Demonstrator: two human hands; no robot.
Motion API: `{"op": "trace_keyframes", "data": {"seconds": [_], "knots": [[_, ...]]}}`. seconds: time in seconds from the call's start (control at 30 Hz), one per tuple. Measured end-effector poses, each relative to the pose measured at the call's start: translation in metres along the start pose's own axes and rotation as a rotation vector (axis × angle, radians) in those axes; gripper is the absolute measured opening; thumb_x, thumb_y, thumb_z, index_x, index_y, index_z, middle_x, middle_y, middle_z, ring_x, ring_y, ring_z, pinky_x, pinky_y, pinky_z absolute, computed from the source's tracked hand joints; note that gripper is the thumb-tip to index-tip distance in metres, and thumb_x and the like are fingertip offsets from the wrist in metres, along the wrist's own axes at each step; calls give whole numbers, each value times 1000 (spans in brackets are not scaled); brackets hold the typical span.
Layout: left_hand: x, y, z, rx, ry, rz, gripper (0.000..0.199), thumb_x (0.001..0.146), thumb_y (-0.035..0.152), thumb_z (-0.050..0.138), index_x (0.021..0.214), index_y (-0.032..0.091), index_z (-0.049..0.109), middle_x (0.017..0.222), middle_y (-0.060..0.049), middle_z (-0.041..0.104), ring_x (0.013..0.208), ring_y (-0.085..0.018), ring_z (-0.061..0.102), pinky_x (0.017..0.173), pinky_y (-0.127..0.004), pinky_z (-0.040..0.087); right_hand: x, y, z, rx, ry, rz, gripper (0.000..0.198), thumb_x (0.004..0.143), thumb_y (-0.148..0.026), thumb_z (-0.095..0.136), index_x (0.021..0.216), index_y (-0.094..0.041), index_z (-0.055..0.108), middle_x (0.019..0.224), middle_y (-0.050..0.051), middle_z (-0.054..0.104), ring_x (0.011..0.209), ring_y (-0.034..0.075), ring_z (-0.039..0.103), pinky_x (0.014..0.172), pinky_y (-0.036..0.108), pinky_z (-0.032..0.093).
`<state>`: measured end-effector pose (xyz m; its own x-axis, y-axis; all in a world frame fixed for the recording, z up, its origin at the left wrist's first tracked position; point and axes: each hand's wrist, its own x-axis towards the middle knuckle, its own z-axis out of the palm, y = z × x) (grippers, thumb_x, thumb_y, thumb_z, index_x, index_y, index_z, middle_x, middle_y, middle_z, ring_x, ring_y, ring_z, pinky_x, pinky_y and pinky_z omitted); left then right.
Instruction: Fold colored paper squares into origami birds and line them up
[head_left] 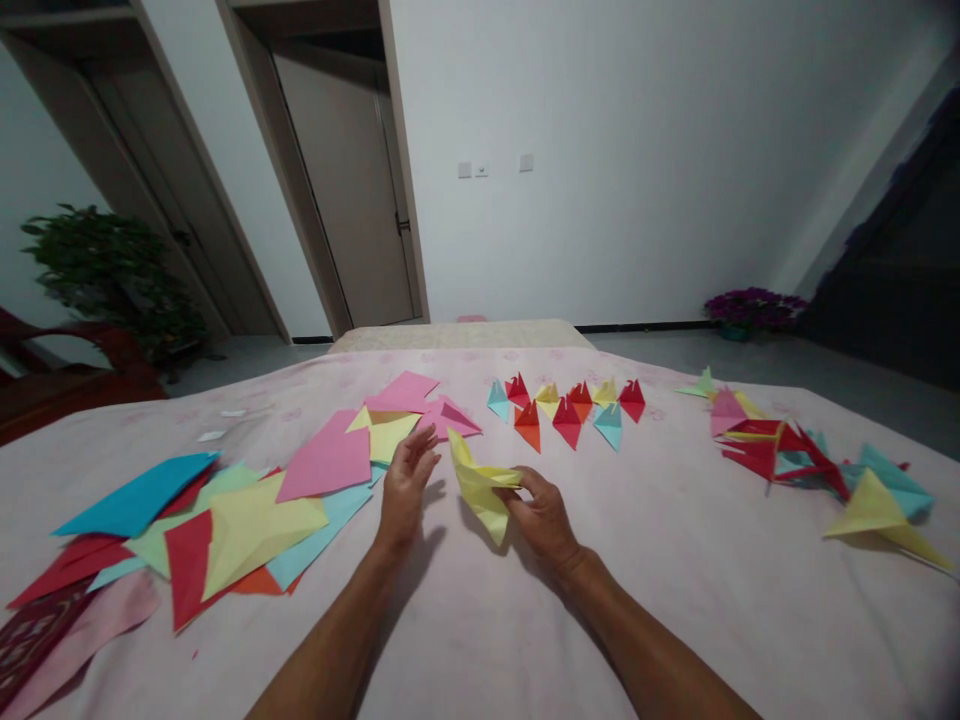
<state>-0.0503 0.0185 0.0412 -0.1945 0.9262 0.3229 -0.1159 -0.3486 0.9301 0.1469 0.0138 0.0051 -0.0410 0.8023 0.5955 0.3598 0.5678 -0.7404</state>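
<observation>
A yellow origami crane, its paper wings and a pointed end showing, is pinched between the thumb and fingers of my right hand. It is held over the pink cloth, just right of my left hand. That left hand is raised with its fingers apart and holds nothing; a gap separates it from the crane. Behind my hands lies a folded pink paper. Small folded cranes in red, orange, yellow and blue stand in two rows further back, among them a red crane.
Loose coloured sheets overlap on the left of the pink tablecloth. Larger folded papers, including a red one and a yellow one, lie at the right. Beyond the table are a door and potted purple flowers.
</observation>
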Motion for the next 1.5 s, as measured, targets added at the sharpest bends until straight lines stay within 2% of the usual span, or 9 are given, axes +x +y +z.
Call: {"op": "trace_keyframes", "data": {"seconds": [0.17, 0.27, 0.37, 0.57, 0.8, 1.07, 1.23, 1.37, 1.5], "knots": [[20, 45, -23, 396, -435, 151, 35, 87, 34, 64, 120, 24, 66, 133, -9, 61, 128, -25, 51, 110, -40, 37, 15, -20, -16, -148, -181, -256, 11, 88, -16, 56, 84, -21, 65, 78, 3, 67, 75, 18, 59, 71, 30, 43], [18, 60, -29, 510, -716, 130, 32, 87, 32, 63, 117, 23, 68, 126, -8, 66, 120, -24, 57, 105, -38, 41, 21, -30, -22, -170, -227, -336, 9, 89, -17, 57, 87, -21, 65, 80, 3, 68, 77, 19, 58, 72, 31, 41], [15, 61, -29, 571, -812, 116, 34, 85, 27, 63, 118, 22, 67, 122, -7, 68, 112, -23, 61, 98, -33, 45, 23, -31, -23, -189, -249, -352, 9, 90, -18, 57, 87, -21, 65, 81, 3, 68, 79, 19, 58, 73, 32, 40], [12, 47, -18, 732, -726, 101, 24, 82, 22, 62, 102, 24, 75, 98, -4, 74, 87, -20, 66, 77, -26, 47, 23, -23, -22, -210, -256, -330, 11, 91, -20, 56, 86, -21, 65, 79, 4, 66, 78, 19, 56, 73, 32, 40], [11, 27, -10, 452, -409, -86, 19, 75, 39, 71, 73, 21, 76, 69, -4, 71, 59, -17, 60, 53, -23, 40, 23, -19, -23, -226, -290, -221, 13, 88, -21, 56, 78, -22, 65, 75, 3, 64, 75, 19, 56, 73, 31, 42], [9, -8, -11, -24, 107, -269, 58, 85, 61, 55, 110, 11, 68, 99, -16, 74, 82, -20, 71, 69, -30, 54, 23, -4, -13, 194, 32, 350, 24, 80, -34, 62, 92, -15, 68, 81, 4, 69, 71, 19, 61, 63, 28, 47], [-14, -18, 17, -27, -38, -187, 49, 85, 50, 62, 121, 17, 66, 124, -16, 67, 115, -26, 63, 99, -44, 47, 21, 1, -9, 270, 89, 380, 28, 78, -36, 64, 95, -14, 67, 86, 6, 71, 75, 20, 62, 66, 29, 48], [-29, -10, 36, -18, -176, -112, 46, 85, 35, 65, 128, 19, 62, 131, -12, 63, 123, -26, 58, 106, -41, 42, 16, -7, -6, 110, 108, 326, 22, 80, -34, 62, 91, -16, 68, 81, 3, 69, 71, 18, 59, 64, 26, 46], [-38, -7, 40, 15, -106, -79, 43, 83, 28, 65, 125, 19, 64, 129, -10, 65, 117, -25, 61, 102, -38, 45, 9, -17, 1, -7, 145, 278, 18, 80, -30, 59, 88, -17, 68, 76, 1, 68, 65, 15, 55, 60, 24, 43]]}}
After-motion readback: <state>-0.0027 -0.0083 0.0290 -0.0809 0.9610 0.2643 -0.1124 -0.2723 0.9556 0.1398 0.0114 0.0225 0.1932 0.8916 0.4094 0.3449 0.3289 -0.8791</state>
